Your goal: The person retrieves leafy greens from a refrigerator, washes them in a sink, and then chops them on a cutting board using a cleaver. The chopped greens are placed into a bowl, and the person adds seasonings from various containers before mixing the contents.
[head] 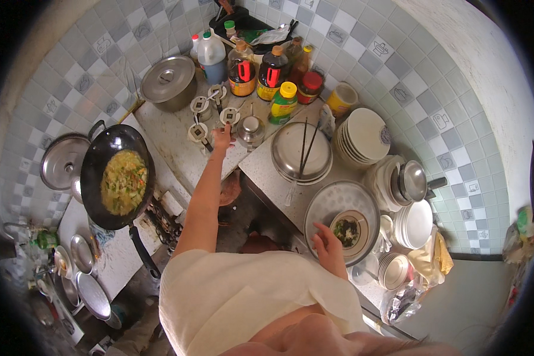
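My left hand (224, 137) reaches across the counter to a seasoning jar (229, 116) with a white lid. Its index finger is at the near edge of the lid; whether the other fingers grip anything cannot be made out. Several similar jars stand beside it, and a small metal-capped glass pot (250, 128) is just to the right. My right hand (329, 249) hangs over a round metal tray (318, 209), fingers apart and holding nothing I can see. Beside those fingers, a bowl (366, 222) on the tray contains chopped greens and dark bits.
A black wok (91, 178) of cooked egg and vegetables sits at left, its handle (143, 253) pointing toward me. Behind the jars are a lidded pot (168, 82) and sauce bottles (241, 71). Chopsticks (309, 147) rest on a metal lid (289, 153); stacked plates (365, 133) stand right.
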